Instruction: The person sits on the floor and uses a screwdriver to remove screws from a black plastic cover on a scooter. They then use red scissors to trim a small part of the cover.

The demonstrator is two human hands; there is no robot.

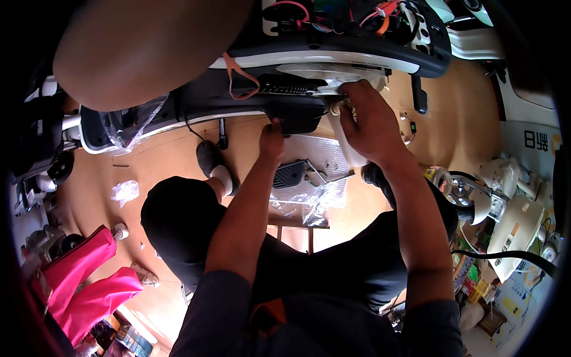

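An electric scooter body [404, 64] spans the top, with a tan seat [146, 47] at upper left and exposed wiring [357, 18]. My left hand [272, 143] is closed on the lower edge of a black plastic panel [296, 116] beneath a black coil shock absorber [285, 84]. My right hand [369, 125] curls at the bracket beside the shock's right end; what its fingers hold is hidden. A pale cylindrical part [350, 152] hangs behind it. An orange strap loop [235, 77] dangles from the scooter.
Bubble wrap [327, 154] lies between my feet with a ridged black part [288, 175]. Pink fabric [101, 303] and crumpled plastic [125, 191] are at left. A wheel [467, 196], cream panels [508, 238] and clutter fill the right, crossed by a black cable [517, 257].
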